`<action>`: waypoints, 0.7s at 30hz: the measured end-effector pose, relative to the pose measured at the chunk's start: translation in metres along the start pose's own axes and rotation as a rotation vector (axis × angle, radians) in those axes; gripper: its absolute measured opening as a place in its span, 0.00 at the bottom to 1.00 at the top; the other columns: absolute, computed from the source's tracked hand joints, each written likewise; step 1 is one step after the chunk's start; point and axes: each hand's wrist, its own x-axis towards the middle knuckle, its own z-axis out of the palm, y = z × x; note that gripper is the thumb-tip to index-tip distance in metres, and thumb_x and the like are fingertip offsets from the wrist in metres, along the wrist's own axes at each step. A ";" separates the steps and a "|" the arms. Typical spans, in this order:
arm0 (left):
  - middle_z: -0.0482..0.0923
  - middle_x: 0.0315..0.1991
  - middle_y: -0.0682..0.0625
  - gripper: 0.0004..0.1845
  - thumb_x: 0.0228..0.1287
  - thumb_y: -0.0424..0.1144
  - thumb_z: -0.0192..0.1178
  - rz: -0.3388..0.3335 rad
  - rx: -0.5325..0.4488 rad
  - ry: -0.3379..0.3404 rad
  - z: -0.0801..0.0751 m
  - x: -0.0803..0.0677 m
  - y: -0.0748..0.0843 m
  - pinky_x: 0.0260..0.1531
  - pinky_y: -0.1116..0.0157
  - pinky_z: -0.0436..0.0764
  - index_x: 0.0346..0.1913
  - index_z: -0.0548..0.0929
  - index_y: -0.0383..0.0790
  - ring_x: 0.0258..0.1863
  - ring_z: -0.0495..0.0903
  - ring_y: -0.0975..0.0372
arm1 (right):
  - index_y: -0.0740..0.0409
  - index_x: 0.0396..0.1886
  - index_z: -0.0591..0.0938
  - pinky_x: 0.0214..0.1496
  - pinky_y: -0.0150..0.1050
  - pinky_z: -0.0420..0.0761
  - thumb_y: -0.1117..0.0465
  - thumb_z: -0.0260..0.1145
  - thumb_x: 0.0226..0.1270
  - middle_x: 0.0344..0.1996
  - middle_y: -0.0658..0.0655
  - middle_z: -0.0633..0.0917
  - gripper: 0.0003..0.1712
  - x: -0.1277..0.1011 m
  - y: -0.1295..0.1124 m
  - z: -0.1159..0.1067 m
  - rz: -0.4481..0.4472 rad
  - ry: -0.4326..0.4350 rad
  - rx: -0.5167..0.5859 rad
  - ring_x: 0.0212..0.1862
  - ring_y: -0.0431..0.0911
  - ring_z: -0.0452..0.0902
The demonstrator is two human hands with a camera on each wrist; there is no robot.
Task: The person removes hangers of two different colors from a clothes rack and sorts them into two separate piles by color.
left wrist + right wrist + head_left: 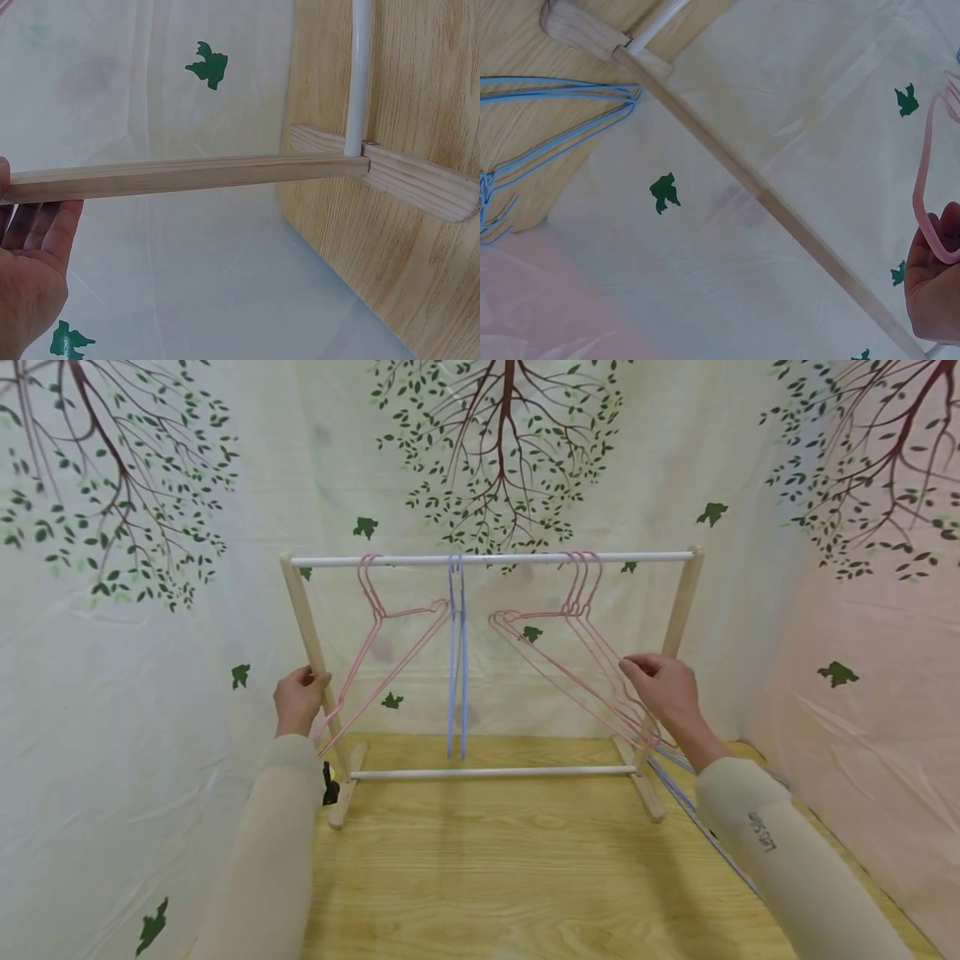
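A small clothes rack stands on the table, with a white top rod (517, 559) between two wooden posts. My left hand (298, 697) grips the left wooden post (195, 175), the thumb on one side and the fingers on the other. My right hand (667, 689) is beside the right post (682, 606), its fingertips pinching the arm of a pink hanger (922, 180). Other pink hangers (551, 671) hang near it. Two blue hangers (452, 685) hang edge-on at mid-rod, and pink hangers (358, 667) hang at the left.
Several blue hangers (559, 90) lie on the wooden table (480, 868) to the right of the rack. A white lower bar (495, 772) joins the rack's feet. A small black object (330, 785) is by the left foot. Cloth with printed trees (330, 460) surrounds the table.
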 end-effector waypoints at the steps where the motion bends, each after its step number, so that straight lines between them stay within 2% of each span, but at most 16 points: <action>1: 0.75 0.61 0.33 0.24 0.76 0.39 0.54 0.001 0.000 0.001 0.000 0.000 0.000 0.59 0.54 0.75 0.69 0.71 0.33 0.58 0.76 0.46 | 0.63 0.50 0.86 0.40 0.41 0.74 0.49 0.62 0.73 0.38 0.63 0.87 0.22 0.000 0.000 0.000 -0.003 0.000 -0.003 0.37 0.51 0.79; 5: 0.75 0.62 0.33 0.24 0.76 0.39 0.55 0.000 -0.012 -0.002 -0.001 -0.001 0.001 0.59 0.54 0.75 0.69 0.71 0.32 0.58 0.76 0.46 | 0.63 0.49 0.87 0.38 0.38 0.75 0.51 0.63 0.72 0.38 0.64 0.88 0.20 0.001 -0.001 0.001 -0.005 0.006 -0.005 0.35 0.48 0.80; 11: 0.75 0.62 0.34 0.24 0.75 0.38 0.55 -0.003 -0.024 -0.004 -0.002 -0.001 0.001 0.60 0.54 0.75 0.69 0.71 0.33 0.58 0.76 0.46 | 0.63 0.49 0.87 0.27 0.30 0.74 0.51 0.63 0.72 0.34 0.64 0.87 0.20 0.000 -0.003 0.000 0.020 -0.011 0.017 0.26 0.35 0.77; 13: 0.75 0.62 0.34 0.24 0.75 0.39 0.55 0.003 -0.018 -0.002 -0.002 -0.001 0.000 0.59 0.55 0.76 0.69 0.71 0.33 0.58 0.76 0.47 | 0.63 0.48 0.87 0.26 0.28 0.74 0.51 0.63 0.72 0.33 0.64 0.87 0.20 0.000 -0.003 0.000 0.022 -0.012 0.028 0.25 0.34 0.77; 17: 0.77 0.60 0.34 0.24 0.75 0.39 0.56 0.030 -0.002 0.007 -0.002 -0.001 -0.001 0.50 0.64 0.80 0.68 0.73 0.32 0.54 0.78 0.47 | 0.64 0.47 0.87 0.25 0.26 0.75 0.52 0.63 0.72 0.33 0.65 0.88 0.19 -0.001 -0.003 0.001 0.007 0.003 0.042 0.28 0.42 0.82; 21: 0.78 0.58 0.33 0.23 0.74 0.38 0.56 0.048 -0.006 0.016 -0.002 -0.001 -0.002 0.39 0.73 0.79 0.66 0.74 0.30 0.51 0.80 0.47 | 0.64 0.47 0.88 0.24 0.25 0.75 0.53 0.63 0.72 0.34 0.66 0.87 0.19 -0.002 -0.003 0.002 0.002 0.022 0.056 0.31 0.51 0.85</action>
